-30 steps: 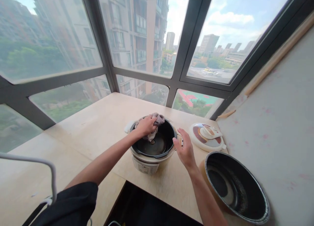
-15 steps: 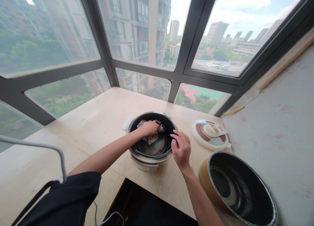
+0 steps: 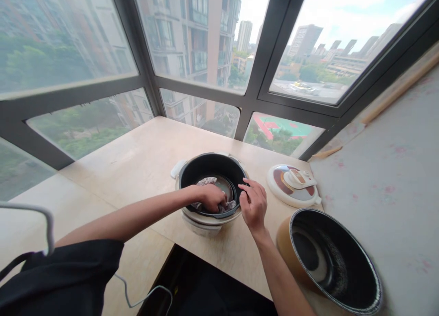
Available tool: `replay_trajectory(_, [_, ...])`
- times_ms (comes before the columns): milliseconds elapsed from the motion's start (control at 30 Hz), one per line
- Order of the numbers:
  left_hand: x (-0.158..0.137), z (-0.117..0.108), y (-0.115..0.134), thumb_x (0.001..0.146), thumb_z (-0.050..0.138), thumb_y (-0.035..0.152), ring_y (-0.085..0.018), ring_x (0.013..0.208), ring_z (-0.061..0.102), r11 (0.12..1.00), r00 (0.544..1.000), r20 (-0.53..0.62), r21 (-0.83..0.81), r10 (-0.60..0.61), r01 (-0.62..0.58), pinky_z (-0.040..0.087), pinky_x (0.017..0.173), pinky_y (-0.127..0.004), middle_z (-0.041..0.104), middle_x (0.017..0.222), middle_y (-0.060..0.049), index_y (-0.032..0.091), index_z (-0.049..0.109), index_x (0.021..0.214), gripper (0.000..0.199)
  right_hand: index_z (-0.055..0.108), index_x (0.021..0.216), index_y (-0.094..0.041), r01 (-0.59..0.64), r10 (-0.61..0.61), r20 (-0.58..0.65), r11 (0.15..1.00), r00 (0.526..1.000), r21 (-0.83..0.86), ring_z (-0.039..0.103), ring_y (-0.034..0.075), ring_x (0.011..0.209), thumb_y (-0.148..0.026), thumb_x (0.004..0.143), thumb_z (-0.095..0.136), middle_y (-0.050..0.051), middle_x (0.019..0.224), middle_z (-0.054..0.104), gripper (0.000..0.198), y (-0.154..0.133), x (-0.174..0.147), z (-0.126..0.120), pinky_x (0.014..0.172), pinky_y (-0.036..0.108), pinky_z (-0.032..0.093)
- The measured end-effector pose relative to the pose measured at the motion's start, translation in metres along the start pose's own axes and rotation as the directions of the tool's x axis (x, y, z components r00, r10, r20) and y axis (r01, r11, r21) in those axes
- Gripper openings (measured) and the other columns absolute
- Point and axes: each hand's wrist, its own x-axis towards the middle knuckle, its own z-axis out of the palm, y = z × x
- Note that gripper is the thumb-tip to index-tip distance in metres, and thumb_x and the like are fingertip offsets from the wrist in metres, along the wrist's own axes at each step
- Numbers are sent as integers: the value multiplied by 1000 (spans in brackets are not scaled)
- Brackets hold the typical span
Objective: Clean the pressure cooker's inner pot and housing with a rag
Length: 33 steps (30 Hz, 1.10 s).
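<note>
A white electric pressure cooker stands uncovered on the table, its dark inside showing a metallic round bottom. Down in it, near the front wall, my left hand is closed on a crumpled, mottled grey cloth. Parts of this cloth stick out behind and to the right of the fingers; the fingertips are hidden. My right hand grips the cooker's right rim, with its fingers curved over the edge and the thumb close beside them.
The cooker's white lid with brown panels lies at the right, by the wall. In front of it stands a gold-brown inner pot with a black inside. Grey cables run at the lower left, and a dark gap opens below the table's front edge.
My left hand has moved from the back of the cooker's inside toward its front wall, with the cloth in it. My right hand stays at the rim.
</note>
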Motion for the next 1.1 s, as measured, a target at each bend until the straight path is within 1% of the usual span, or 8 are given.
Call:
replay_trajectory(100, [-19, -1, -18, 58, 70, 10, -21, 85, 67, 992, 981, 170, -99, 93, -77, 41, 74, -28, 78, 95, 1, 33, 80, 81, 34, 76, 97, -23, 2, -2, 7, 1000, 1000, -14, 65, 26, 112, -17, 92, 48, 8, 115, 74, 29, 0, 1, -1, 103, 49, 50])
replay_trajectory(167, [-23, -2, -28, 57, 71, 10, -24, 86, 66, 999, 984, 176, -50, 20, -11, 41, 83, -32, 75, 83, -3, 28, 77, 72, 25, 76, 97, -23, 7, -7, 22, 1000, 1000, -16, 65, 26, 112, -17, 93, 47, 9, 115, 74, 29, 0, 1, -2, 103, 49, 50])
replay_trajectory(300, [-18, -3, -39, 59, 71, 12, -31, 98, 64, 986, 989, 114, 150, -90, 72, 36, 97, -44, 73, 77, -10, 21, 69, 59, 9, 76, 100, -21, 0, 0, 63, 1000, 998, -5, 63, 26, 115, -17, 93, 48, 10, 119, 73, 29, 0, 2, -4, 105, 49, 49])
replay_trajectory(500, [-15, -10, -52, 74, 62, 8, -30, 103, 61, 977, 996, -86, 209, -34, 51, 37, 92, -44, 74, 95, -15, 20, 69, 61, 19, 75, 101, -22, -18, 18, 83, 1000, 996, 2, 62, 26, 118, -18, 94, 47, 10, 120, 72, 30, -1, 2, -5, 106, 48, 46])
replay_trajectory(633, [-8, -13, -49, 84, 56, 9, -32, 106, 63, 963, 991, -115, 254, -64, 91, 42, 91, -45, 71, 106, -18, 18, 77, 79, 23, 75, 100, -21, 1, -1, 78, 1000, 997, 2, 62, 25, 117, -17, 94, 47, 10, 120, 72, 29, -1, 2, -6, 107, 46, 46])
replay_trajectory(800, [10, -14, -35, 91, 50, 10, -34, 108, 68, 941, 964, -150, 229, -219, 249, 51, 89, -43, 65, 120, -22, 12, 72, 117, 34, 76, 98, -21, 9, -8, 55, 1000, 998, -10, 63, 25, 116, -17, 94, 48, 10, 118, 73, 28, 1, 1, -3, 106, 46, 47])
replay_trajectory(933, [24, -14, -20, 92, 50, 10, -36, 111, 68, 940, 965, -100, 223, -242, 258, 54, 90, -43, 65, 122, -23, 12, 70, 120, 34, 76, 97, -19, 23, -23, 36, 1000, 999, -13, 63, 25, 115, -17, 95, 48, 11, 117, 74, 29, 3, -1, -1, 105, 47, 47])
replay_trajectory(1100, [22, -19, -17, 84, 68, 16, -36, 109, 71, 926, 943, -18, 183, -332, 329, 56, 90, -43, 70, 121, -22, 15, 72, 117, 34, 76, 95, -18, 29, -28, 25, 999, 999, -24, 63, 26, 115, -16, 94, 48, 12, 116, 74, 28, 4, -1, 1, 105, 47, 47])
